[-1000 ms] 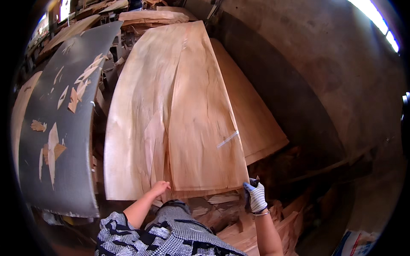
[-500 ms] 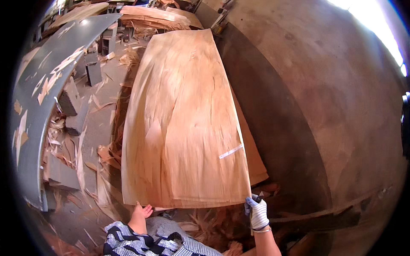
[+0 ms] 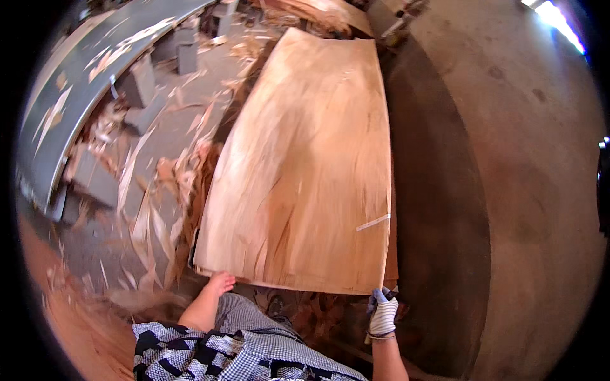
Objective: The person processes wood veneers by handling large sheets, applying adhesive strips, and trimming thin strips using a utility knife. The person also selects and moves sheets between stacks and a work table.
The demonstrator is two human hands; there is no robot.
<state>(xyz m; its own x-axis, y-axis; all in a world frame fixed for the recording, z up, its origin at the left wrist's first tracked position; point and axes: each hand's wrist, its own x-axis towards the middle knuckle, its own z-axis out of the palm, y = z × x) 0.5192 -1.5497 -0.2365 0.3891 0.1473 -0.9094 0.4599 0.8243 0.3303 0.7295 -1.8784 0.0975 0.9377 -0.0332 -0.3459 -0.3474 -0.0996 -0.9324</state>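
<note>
Veneer sheet (image 3: 311,159) at ctr, running near to far; bare left hand (image 3: 220,284) at near edge by left corner, closure can't tell; gloved right hand (image 3: 384,311) clamped on near right corner, well apart, prob. to spread support across width

Veneer sheet (image 3: 311,159) now nearly covers lower sheet (image 3: 392,254) (only sliver shows); left grip (image 3: 220,282) nearer left corner than at first.

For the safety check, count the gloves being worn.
1: the white striped glove on the right hand, at the near right corner of the wood sheet. The left hand is bare.
</note>
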